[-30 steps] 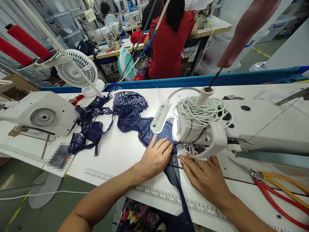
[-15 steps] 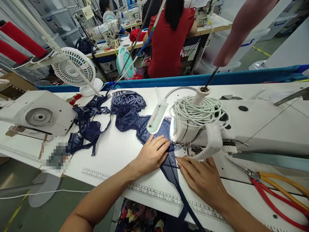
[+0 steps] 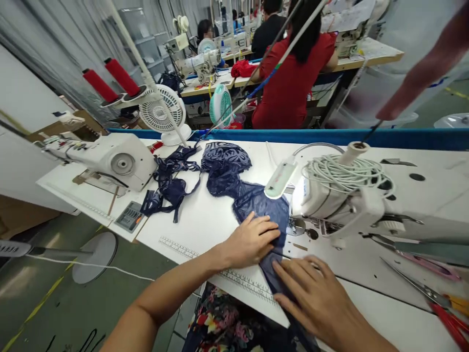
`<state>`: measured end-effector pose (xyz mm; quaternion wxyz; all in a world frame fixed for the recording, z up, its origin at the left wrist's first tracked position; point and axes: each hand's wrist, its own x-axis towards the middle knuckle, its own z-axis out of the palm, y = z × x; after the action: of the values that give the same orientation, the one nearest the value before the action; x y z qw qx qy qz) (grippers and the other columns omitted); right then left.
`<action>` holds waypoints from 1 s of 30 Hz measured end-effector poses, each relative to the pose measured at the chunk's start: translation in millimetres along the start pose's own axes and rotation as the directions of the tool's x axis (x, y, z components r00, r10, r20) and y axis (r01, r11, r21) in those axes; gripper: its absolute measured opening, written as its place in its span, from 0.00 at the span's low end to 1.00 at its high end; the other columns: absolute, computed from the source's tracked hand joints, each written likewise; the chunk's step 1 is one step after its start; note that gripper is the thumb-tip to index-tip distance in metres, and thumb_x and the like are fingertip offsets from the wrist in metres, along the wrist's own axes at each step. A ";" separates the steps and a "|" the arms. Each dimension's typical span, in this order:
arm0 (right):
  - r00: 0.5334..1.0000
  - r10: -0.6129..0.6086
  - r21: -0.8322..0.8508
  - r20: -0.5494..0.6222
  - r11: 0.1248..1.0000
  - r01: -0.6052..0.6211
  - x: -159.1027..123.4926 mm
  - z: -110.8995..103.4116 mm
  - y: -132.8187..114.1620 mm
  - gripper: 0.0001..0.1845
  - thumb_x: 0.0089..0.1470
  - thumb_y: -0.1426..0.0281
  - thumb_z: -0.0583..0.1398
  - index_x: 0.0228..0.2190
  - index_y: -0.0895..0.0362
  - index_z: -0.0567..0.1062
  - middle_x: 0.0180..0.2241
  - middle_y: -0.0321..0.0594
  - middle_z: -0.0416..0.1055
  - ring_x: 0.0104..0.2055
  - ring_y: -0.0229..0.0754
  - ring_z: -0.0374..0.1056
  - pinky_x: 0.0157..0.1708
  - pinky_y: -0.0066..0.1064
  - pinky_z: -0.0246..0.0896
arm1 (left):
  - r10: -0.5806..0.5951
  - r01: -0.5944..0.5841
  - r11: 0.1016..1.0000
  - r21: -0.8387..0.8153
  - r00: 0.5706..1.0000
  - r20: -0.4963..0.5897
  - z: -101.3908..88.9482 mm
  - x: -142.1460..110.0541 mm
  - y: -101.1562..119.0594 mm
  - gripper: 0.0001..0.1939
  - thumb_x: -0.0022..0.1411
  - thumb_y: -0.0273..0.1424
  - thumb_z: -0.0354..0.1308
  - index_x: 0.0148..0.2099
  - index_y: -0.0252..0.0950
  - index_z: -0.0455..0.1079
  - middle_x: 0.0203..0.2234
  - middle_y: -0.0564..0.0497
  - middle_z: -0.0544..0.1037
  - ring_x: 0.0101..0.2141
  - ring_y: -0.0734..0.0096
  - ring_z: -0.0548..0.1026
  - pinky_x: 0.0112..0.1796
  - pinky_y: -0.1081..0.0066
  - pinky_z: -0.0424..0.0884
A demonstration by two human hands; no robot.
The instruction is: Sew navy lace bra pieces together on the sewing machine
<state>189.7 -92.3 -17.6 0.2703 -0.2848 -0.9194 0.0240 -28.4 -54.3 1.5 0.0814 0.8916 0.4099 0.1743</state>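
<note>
A navy lace bra piece point(image 3: 261, 203) with a patterned cup point(image 3: 226, 155) stretches across the white table to its front edge. My left hand point(image 3: 254, 239) lies on the sheer navy fabric, fingers flat and slightly apart. Lower down, my right hand point(image 3: 311, 288) rests with outstretched fingers on the narrow end of the same piece, close to the table edge. Both hands press on it without gripping. Just right of the fabric is the sewing machine's presser foot point(image 3: 298, 226), with the machine head point(image 3: 330, 205) above it.
Finished-looking navy bras point(image 3: 172, 188) lie in a pile at left, by a second sewing machine point(image 3: 120, 161). Red-handled scissors point(image 3: 445, 313) are at the right. A lamp point(image 3: 281, 178) overhangs the fabric. A white fan point(image 3: 163, 110) stands behind; a person in red point(image 3: 282, 83) sits beyond.
The fabric has come out from beside the presser foot, toward me and left of the foot. My right hand has moved down toward the table edge. The view has swung left.
</note>
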 end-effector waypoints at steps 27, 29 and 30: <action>0.998 -0.022 0.382 -0.063 0.923 0.045 52.1 -48.3 -77.1 0.20 0.62 0.73 0.53 0.55 0.54 0.68 0.42 0.44 0.74 0.43 0.42 0.70 0.42 0.30 0.66 | -0.646 0.565 0.607 -0.559 0.760 0.066 -108.7 -90.7 29.3 0.08 0.64 0.36 0.57 0.41 0.37 0.67 0.27 0.56 0.71 0.29 0.74 0.70 0.32 0.77 0.66; 1.000 0.005 0.397 0.004 0.918 -0.006 56.5 -70.1 -72.0 0.22 0.64 0.63 0.54 0.57 0.53 0.67 0.44 0.45 0.74 0.46 0.42 0.70 0.45 0.30 0.67 | -0.351 0.474 0.670 -0.571 0.880 0.319 -137.2 -97.4 57.6 0.09 0.63 0.37 0.59 0.44 0.40 0.70 0.27 0.57 0.72 0.28 0.75 0.68 0.31 0.77 0.65; 0.996 -0.049 0.430 0.071 0.903 0.013 55.3 -76.8 -70.7 0.23 0.64 0.57 0.53 0.57 0.52 0.67 0.42 0.43 0.75 0.45 0.42 0.71 0.46 0.30 0.67 | -0.171 0.416 0.692 -0.590 0.889 0.425 -148.7 -96.6 69.3 0.09 0.63 0.37 0.59 0.45 0.42 0.71 0.27 0.57 0.73 0.27 0.75 0.68 0.30 0.78 0.65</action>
<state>154.6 -130.2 88.6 0.2898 -0.2025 -0.9060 0.2329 -94.1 -172.4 135.6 0.4906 0.7399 0.4390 0.1383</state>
